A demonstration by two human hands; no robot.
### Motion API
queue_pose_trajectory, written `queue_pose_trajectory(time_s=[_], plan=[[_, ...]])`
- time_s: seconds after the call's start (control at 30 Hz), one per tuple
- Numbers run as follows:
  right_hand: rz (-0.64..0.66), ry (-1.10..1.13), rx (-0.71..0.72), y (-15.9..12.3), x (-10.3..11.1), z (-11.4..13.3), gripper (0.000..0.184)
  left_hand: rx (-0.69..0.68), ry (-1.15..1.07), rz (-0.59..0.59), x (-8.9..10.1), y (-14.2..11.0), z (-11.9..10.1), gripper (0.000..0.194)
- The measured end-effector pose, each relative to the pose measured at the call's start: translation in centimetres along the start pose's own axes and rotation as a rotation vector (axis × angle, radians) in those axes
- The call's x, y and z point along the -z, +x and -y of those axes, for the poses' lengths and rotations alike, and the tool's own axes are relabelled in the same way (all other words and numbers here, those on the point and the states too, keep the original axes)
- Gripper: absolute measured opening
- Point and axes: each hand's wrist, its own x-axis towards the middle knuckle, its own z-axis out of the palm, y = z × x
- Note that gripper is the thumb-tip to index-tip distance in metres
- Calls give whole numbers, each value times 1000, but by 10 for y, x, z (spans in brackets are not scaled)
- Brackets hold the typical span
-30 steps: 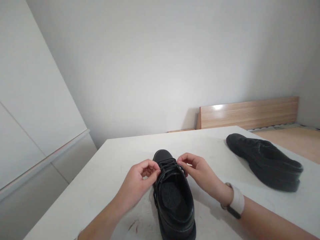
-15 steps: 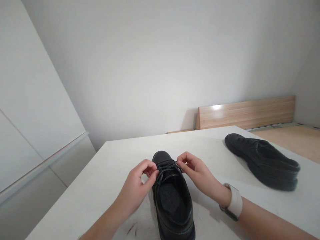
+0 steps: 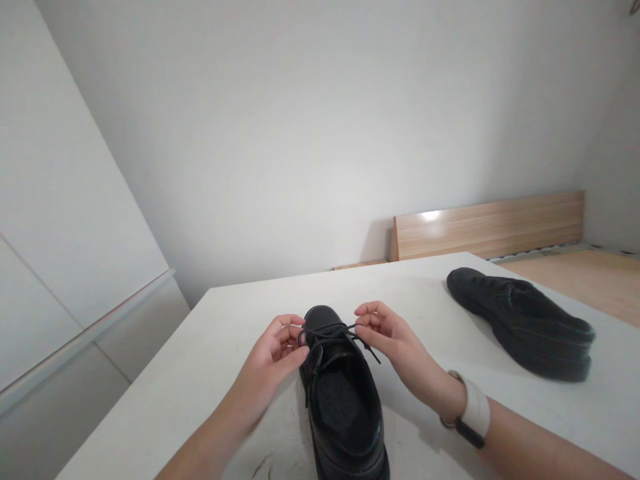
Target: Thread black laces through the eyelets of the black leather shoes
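Note:
A black leather lace-up shoe [image 3: 345,400] stands upright on the white table, its toe pointing away from me. Its black shoelace [image 3: 330,332] is tied in a bow across the tongue, with a loop to each side and a loose end hanging off the right. My left hand [image 3: 275,353] is beside the left loop, thumb and fingers apart, with the loop lying between them. At the right loop, the fingers of my right hand [image 3: 390,333] are parted too, the thumb close to the loop or touching it; a pale watch band is on that wrist.
A second black shoe [image 3: 520,323] lies on the right of the white table [image 3: 250,303]. Behind the table are a wooden headboard [image 3: 490,227] and a tan bed board [image 3: 575,277]. A white cabinet [image 3: 75,200] stands on the left.
Both hands pinched the shoelace loops earlier and pulled them slightly outward. Now the fingers have parted, and the bow with its loose right end shows. The view has shifted slightly.

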Motion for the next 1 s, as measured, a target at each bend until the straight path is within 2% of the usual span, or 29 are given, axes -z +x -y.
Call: queue_pose_trajectory(time_s=[0.07,0.17,0.23,0.43,0.6,0.8,0.9,1.0], plan=[[54,17,-68,1,1,0,41,31,106,5,1,1,1,29],[78,7,-117,3,3,-3,36,60,185,20,3,3,1,33],[43,35,-109,5,4,-5,37,27,139,-3,3,3,0,32],[-29,198,-61,5,1,0,42,-31,-198,-63,3,2,-4,31],[-73,288,-70,4,2,4,46,-43,-192,-149,2,3,-4,32],[-85,359,-118,5,7,8,38,-40,-73,-208,4,2,-6,38],[-65,412,-129,3,7,15,32,-78,-48,-151,7,1,-6,37],[74,531,-192,-1,9,24,26,-92,-48,-48,8,-3,-5,33]])
